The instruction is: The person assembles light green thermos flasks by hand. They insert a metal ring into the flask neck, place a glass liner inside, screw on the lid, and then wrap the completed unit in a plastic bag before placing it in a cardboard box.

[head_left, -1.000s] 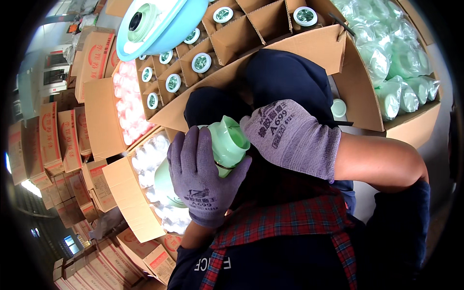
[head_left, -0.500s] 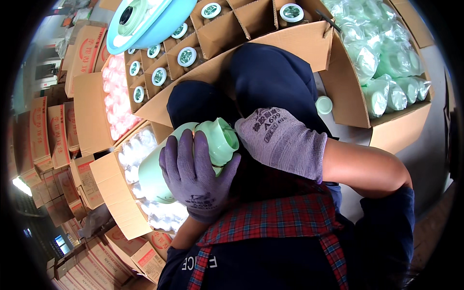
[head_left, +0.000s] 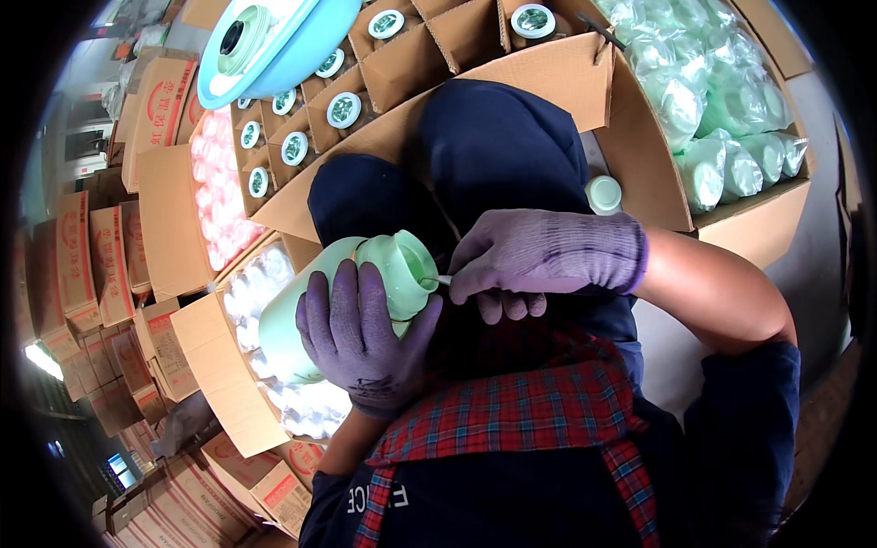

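Note:
A pale green thermos flask (head_left: 288, 329) lies tilted across my lap, its mouth turned to the right. My gloved left hand (head_left: 365, 338) is wrapped over its body near the shoulder, fingers spread along it. Between thumb and fingers of my gloved right hand (head_left: 539, 256) is a thin metal tool (head_left: 444, 279). The tool's end reaches into the flask's mouth; its tip is hidden inside the neck, and the fingers cover most of the rest.
Ahead stands a divided carton (head_left: 402, 73) with several white-rimmed glass liners. A blue basin (head_left: 345, 46) holding green parts rests over its left corner. At right, a carton holds bagged green parts (head_left: 722, 173); a small green cap (head_left: 603, 194) sits beside it. White-wrapped items (head_left: 315, 406) fill a left carton.
My right hand has turned from a palm-down fist against the mouth to a pinch further right, bringing the thin tool into sight. The flask has shifted slightly left and down.

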